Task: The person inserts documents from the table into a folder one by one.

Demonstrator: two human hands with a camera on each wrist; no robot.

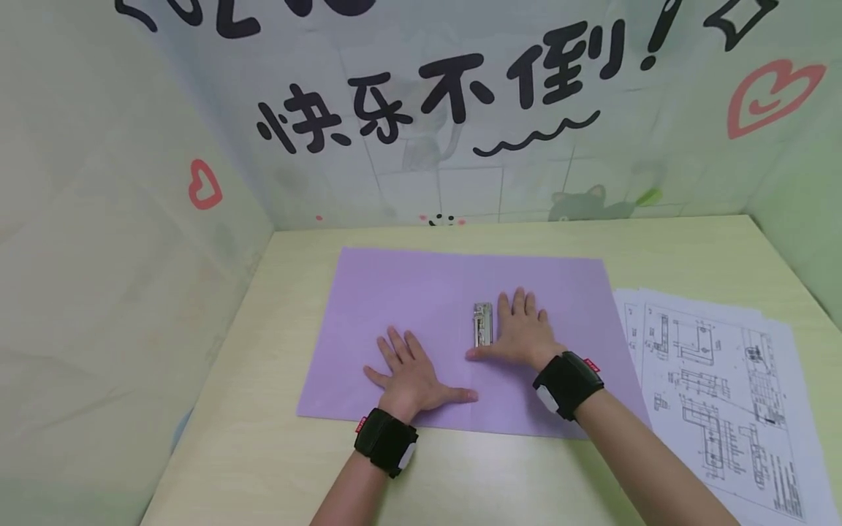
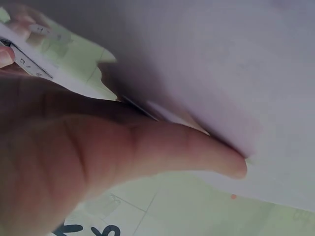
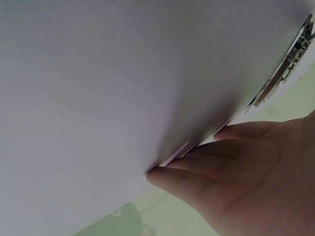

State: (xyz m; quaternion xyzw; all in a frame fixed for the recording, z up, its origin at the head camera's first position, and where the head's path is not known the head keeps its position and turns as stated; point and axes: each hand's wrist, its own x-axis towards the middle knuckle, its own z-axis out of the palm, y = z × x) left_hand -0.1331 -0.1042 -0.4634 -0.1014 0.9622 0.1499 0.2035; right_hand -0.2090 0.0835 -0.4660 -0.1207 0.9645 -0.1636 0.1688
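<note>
A purple folder (image 1: 401, 292) lies spread flat on the table, a crease running down its middle. On its right half, close to the crease, sits a metal clip (image 1: 483, 324). My left hand (image 1: 416, 376) rests on the lower left half with fingers spread, its thumb reaching to the crease. Beside the clip, my right hand (image 1: 525, 334) lies with straight fingers on the right half, the thumb just below the clip. In the left wrist view the thumb (image 2: 172, 150) touches the folder. The right wrist view shows the fingertips (image 3: 162, 174) on it, with the clip (image 3: 285, 66) at upper right.
Printed sheets with technical drawings (image 1: 723, 394) lie at the right, partly under the folder's right edge. A printed cloth (image 1: 421, 168) hangs behind the pale wooden table (image 1: 243, 438) and along its sides.
</note>
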